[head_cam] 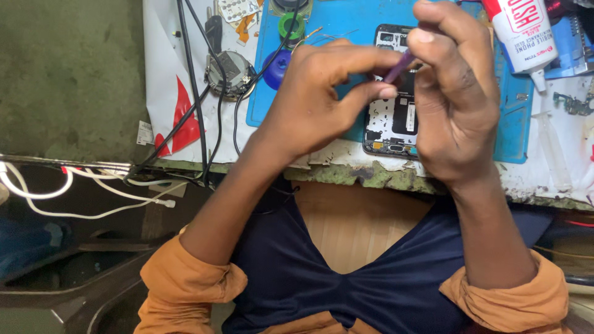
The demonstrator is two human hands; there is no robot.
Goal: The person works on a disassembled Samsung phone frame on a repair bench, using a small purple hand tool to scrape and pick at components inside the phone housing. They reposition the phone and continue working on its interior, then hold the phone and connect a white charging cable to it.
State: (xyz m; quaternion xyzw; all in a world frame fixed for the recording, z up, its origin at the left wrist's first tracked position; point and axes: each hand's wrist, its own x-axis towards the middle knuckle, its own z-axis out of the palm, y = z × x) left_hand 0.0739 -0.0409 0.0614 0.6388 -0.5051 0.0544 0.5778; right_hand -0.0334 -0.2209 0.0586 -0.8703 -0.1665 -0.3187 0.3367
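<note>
A slim purple tool, a thin stick or pick with little of it visible, is pinched from both sides above the opened phone. The left hand nips its lower end between thumb and forefinger; the right hand curls closed around its upper end, at the tool's 2 o'clock. The phone lies back-off on a blue work mat, its dark and white insides showing. At the mat's 1 o'clock lies a white glue tube with a red label, nozzle pointing down. At 10 o'clock sits a green tape roll.
</note>
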